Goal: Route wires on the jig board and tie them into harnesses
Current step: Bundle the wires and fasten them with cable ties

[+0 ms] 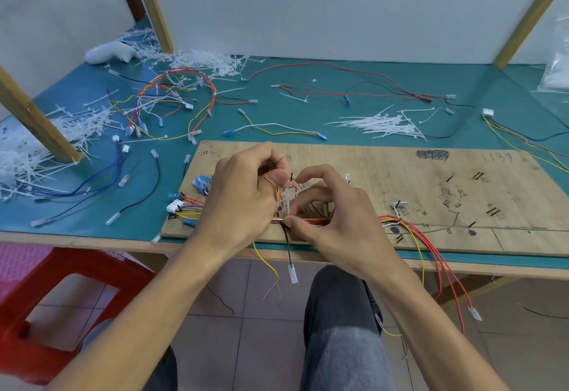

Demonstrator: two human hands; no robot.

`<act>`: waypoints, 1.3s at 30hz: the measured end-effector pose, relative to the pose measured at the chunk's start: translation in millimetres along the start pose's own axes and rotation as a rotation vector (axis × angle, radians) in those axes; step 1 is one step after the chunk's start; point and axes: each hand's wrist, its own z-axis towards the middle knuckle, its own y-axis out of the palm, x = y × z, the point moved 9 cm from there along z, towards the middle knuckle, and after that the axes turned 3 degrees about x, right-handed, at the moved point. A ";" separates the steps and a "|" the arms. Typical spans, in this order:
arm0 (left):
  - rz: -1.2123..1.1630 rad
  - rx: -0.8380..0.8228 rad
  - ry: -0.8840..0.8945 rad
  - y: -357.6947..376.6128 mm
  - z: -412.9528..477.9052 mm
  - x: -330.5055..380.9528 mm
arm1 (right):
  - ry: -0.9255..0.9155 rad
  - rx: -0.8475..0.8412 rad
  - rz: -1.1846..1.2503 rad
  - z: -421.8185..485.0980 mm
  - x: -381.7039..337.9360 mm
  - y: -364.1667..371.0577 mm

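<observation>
Between left hand (243,195), right hand (337,216): cable tie (288,203), pinched.

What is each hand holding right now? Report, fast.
Left hand: closed, pinching the white cable tie near its top.
Right hand: closed, pinching the same tie down at the wire bundle.

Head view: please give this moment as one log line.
left hand: pinches cable tie | right hand: pinches same tie at wire bundle | on jig board

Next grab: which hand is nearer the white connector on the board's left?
Left. The left hand is just right of the white connector; right hand lies farther right.
</observation>
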 end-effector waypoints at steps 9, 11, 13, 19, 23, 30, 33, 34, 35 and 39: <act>0.043 0.128 0.022 -0.5 -4.5 8.3 | -0.012 -0.045 -0.083 1.8 -0.9 4.3; 0.028 0.130 0.021 -1.4 -4.2 6.4 | -0.021 -0.030 -0.090 0.7 -0.5 3.1; 0.031 0.087 0.040 -0.4 -4.1 7.7 | -0.041 -0.017 -0.087 0.0 -1.6 1.9; 0.037 -0.049 0.137 0.1 -15.8 16.7 | -0.130 0.073 -0.131 -7.7 -9.1 -1.9; 0.122 -0.066 0.177 2.0 -30.3 17.9 | -0.173 0.244 -0.081 -15.8 -22.0 -19.5; 0.531 -0.129 0.359 15.9 -45.9 23.6 | -0.009 0.615 -0.085 -8.8 -20.1 -101.3; 0.604 -0.176 0.275 17.4 -46.5 15.0 | 0.354 0.523 -0.171 39.1 45.1 -143.6; 0.615 -0.182 0.245 17.2 -45.4 13.3 | 0.449 0.470 -0.256 52.7 68.2 -155.8; 0.622 -0.191 0.223 17.3 -44.1 11.9 | 0.527 0.432 -0.333 63.4 90.6 -167.7; 0.676 -0.240 0.218 22.9 -41.1 7.7 | 0.676 0.343 -0.499 86.3 148.2 -192.4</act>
